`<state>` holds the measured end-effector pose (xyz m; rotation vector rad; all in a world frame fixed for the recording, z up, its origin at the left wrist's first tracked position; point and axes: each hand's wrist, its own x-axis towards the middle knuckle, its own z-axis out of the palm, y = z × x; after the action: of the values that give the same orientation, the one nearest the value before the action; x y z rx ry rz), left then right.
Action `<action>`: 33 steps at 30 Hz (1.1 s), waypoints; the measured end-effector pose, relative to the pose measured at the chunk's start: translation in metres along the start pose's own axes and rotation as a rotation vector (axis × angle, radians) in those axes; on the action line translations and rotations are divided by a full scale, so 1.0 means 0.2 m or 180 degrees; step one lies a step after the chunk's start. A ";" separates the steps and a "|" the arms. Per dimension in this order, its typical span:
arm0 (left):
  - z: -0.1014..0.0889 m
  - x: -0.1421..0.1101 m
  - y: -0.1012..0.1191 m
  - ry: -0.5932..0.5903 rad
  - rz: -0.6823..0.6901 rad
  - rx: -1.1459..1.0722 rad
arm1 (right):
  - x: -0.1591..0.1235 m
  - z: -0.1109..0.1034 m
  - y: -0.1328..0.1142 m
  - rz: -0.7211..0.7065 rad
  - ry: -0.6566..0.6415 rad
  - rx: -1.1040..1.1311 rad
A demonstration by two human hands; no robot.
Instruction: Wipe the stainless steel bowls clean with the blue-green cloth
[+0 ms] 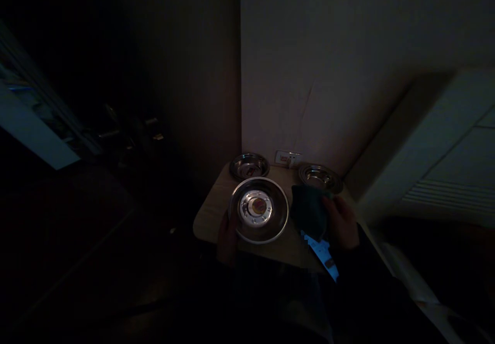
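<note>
My left hand (227, 238) grips the rim of a shiny metal bowl (277, 220), tilted so its inside faces me. A round label shows at the middle of its bottom. In my right hand (343, 224) is a dark green cloth (309, 207), hanging just right of the bowl. Below the cloth a lit phone screen (324, 255) glows blue, partly covered. Behind on the small table (211, 215) stand another metal bowl (249, 167) at the left and several stacked metal dishes (319, 178) at the right.
The room is very dark. A wall socket (288, 158) sits on the pale wall (348, 39) just behind the table. To the right rises a white cabinet or panel (436, 148) with slats. Dark floor (85, 251) lies to the left.
</note>
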<state>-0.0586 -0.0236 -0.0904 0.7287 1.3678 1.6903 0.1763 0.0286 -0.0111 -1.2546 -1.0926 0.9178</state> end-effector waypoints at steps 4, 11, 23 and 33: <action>0.00 -0.03 -0.04 0.0001 0.0124 0.0149 | -0.13 0.11 0.09 -0.0613 -0.0326 -0.0497; -0.05 -0.09 -0.11 -0.0160 0.0261 0.0347 | -0.33 0.23 0.36 -0.1906 -0.1306 -0.2039; 0.00 -0.04 -0.08 -0.0131 0.0255 0.0743 | -0.29 0.18 0.43 -0.2858 -0.2536 -0.3443; -0.05 0.08 -0.13 -0.0071 0.0360 0.0650 | -0.24 0.21 0.44 -0.2918 -0.2618 -0.3386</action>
<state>-0.0682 -0.0134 -0.1192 0.9534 1.5234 1.6385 0.1273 0.0043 -0.1038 -0.8973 -2.7303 0.0194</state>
